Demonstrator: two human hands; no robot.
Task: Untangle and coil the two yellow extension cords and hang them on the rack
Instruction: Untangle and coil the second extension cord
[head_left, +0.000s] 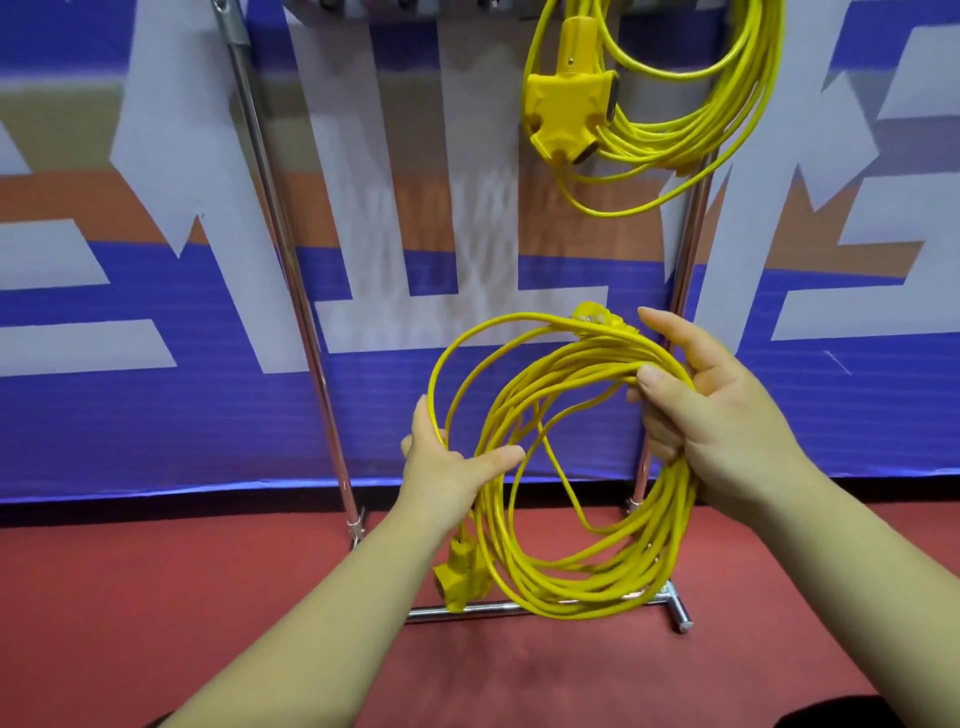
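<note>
Already one cord (691, 104) hangs coiled on the rack (270, 208), far right; the second cord (582, 519), coiled, is gripped by both hands, left (447, 462) and right (717, 415), near, not yet hung

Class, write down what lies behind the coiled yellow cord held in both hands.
Through the coil you see the blue banner, red floor, the rack's right post and base bar. The right hand and the cord strands cover part of that post.
</note>
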